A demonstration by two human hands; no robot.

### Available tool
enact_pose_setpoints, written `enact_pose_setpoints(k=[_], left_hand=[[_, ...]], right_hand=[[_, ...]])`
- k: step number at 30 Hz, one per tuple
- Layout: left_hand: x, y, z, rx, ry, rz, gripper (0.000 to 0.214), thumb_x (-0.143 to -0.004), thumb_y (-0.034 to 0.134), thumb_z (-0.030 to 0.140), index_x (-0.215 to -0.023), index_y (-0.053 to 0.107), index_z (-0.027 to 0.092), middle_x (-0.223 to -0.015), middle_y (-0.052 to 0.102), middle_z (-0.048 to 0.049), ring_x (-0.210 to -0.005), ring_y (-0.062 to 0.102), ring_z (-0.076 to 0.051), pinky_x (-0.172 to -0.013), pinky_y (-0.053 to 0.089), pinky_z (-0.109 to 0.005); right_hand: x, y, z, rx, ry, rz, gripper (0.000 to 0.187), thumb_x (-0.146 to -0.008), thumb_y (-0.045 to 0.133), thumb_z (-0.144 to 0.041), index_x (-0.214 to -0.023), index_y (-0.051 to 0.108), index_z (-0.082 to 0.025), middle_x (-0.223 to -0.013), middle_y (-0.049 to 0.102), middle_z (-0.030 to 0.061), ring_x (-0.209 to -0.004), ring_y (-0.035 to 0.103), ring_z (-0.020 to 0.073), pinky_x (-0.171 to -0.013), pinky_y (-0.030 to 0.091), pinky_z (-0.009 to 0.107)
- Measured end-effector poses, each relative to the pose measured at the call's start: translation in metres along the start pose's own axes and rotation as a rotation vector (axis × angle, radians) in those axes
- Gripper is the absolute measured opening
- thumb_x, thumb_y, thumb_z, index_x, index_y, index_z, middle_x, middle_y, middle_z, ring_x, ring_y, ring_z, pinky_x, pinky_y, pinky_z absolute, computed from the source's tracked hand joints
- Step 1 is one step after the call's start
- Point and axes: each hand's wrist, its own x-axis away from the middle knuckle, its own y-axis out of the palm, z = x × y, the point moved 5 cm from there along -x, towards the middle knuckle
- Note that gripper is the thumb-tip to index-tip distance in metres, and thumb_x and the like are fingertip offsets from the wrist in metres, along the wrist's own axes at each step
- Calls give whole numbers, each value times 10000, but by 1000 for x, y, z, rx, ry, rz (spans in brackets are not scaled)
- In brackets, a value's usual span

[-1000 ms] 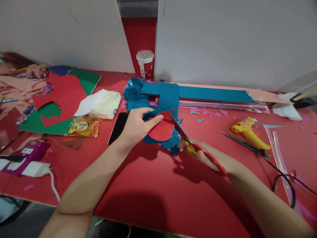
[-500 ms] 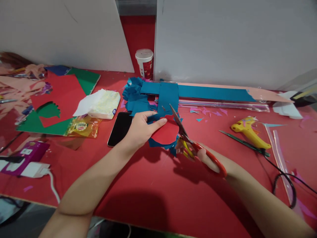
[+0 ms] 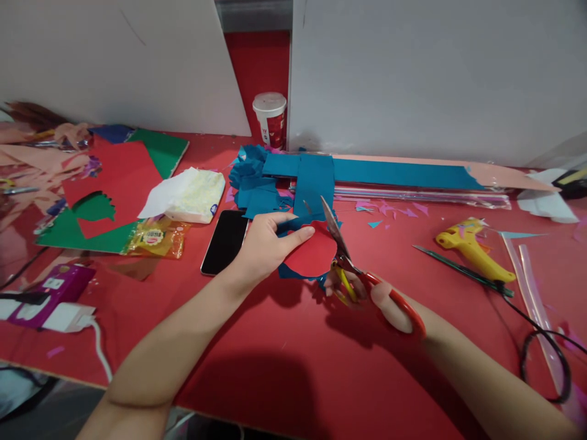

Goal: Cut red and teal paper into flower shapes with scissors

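Between thumb and fingers, my left hand [image 3: 270, 241] pinches a rounded red paper cutout [image 3: 312, 253] laid over blue paper [image 3: 292, 271]. My right hand [image 3: 385, 299] has its thumb and fingers in the handles of red-and-yellow scissors [image 3: 353, 264]. The blades are spread apart at the right edge of the papers, pointing away from me. Just behind them lie blue paper strips [image 3: 316, 183] and a heap of blue scraps [image 3: 250, 174]. A black-screened phone [image 3: 224, 244] lies left of the papers, partly behind my left hand.
A yellow glue gun [image 3: 477, 250] and a dark green pen-like tool [image 3: 458, 266] lie to the right, with a black cable. At left are red paper [image 3: 128, 177], a tissue pack [image 3: 197, 195] and a purple power strip [image 3: 55, 296]. A lidded cup [image 3: 270, 119] stands between white boards.
The scissors have shifted slightly along the right edge of the papers, blades still apart. Less blue paper shows below the red cutout. The whole view has moved a little.
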Motion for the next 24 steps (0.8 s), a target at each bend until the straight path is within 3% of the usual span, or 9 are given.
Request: enact_pose_setpoints(k=[4,8,11,24], left_hand=[[-1,2,-2,69,-15,-21,176,-626,710,307,-677,652,149,-657,616,4,-588,527,-93,-543,417,-203],[-1,4,-2,109,-57,-26,168,-617,712,300,-641,650,145,-655,634,-1,-581,541,-100,-536,427,-211],[0,4,-3,101,-69,-41,166,-616,715,295,-619,650,142,-639,637,-4,-570,543,-102,-530,422,-216],[-3,2,-1,104,-59,-93,135,-603,740,264,-670,687,158,-705,681,-10,-601,585,-111,-557,464,-214]], right_hand=[[-2,8,5,-192,41,-66,829,-627,188,-857,-1003,492,-184,-843,496,62,-631,415,148,-546,374,283],[-6,12,1,-224,9,-58,740,-595,190,-872,-797,438,-204,-645,370,-13,-534,279,122,-486,294,269],[-9,14,-2,-251,-17,-69,685,-586,204,-874,-708,353,-216,-620,289,-34,-517,215,112,-460,247,261],[-9,15,-2,-211,88,-28,690,-558,209,-895,-655,334,-223,-598,230,-41,-478,164,95,-416,168,258]])
